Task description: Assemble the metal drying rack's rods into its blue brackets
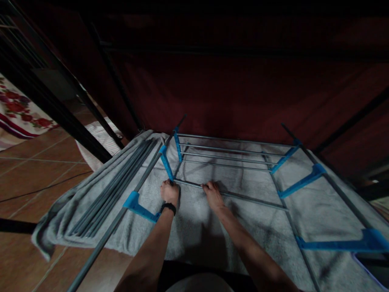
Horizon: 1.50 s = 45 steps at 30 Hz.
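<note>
A rack frame of grey metal tubes and blue plastic brackets lies before me. My left hand [170, 192], with a black band on its wrist, is closed around the lower end of a blue bracket [167, 163], where a grey rod [253, 198] meets it. My right hand [212, 193] pinches that rod along its left half. The rod runs across to the lower right tube, near another blue bracket [300, 182]. Several thin rods [225, 157] span the far brackets. Nearer me, a blue bracket [141, 207] sits on the left tube [106, 235]. My fingers hide the left joint.
Several loose grey tubes [112, 190] lie side by side on the grey blanket [200, 219] at the left. A dark red cloth panel [225, 93] with dark bars stands beyond. A large blue bracket [340, 244] is at right. Tiled floor [27, 178] shows at left.
</note>
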{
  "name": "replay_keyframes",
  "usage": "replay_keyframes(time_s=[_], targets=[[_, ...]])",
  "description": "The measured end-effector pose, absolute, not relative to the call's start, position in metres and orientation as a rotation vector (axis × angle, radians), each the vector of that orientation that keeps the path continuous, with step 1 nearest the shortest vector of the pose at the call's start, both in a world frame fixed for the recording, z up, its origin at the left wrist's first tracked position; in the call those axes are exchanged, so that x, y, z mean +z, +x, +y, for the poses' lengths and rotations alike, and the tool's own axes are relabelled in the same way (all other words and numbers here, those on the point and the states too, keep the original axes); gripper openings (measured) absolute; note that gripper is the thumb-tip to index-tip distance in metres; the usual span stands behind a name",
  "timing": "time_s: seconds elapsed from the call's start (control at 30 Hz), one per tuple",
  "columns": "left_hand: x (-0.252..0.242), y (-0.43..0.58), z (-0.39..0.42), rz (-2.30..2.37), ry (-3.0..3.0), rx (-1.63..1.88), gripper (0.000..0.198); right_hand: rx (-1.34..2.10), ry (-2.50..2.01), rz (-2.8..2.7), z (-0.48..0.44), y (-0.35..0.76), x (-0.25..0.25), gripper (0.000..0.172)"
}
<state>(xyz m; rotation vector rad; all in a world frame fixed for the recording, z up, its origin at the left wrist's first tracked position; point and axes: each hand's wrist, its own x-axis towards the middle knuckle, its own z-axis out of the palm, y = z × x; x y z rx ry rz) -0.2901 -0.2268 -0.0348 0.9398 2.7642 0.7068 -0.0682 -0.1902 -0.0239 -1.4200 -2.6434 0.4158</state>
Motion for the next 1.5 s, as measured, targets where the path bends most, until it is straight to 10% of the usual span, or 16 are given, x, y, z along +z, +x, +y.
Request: replay_keyframes(time_s=[1.23, 1.5], targets=[[-0.031, -0.285, -0.228, 2.791, 1.058, 0.636, 0.037, 0.568, -1.336, -2.690, -0.161, -0.075, -0.007, 0.044], [-0.038, -0.264, -0.247, 2.721, 1.109, 1.198, 0.060, 0.457, -1.286, -2.672, -0.159, -0.074, -0.012, 0.037]])
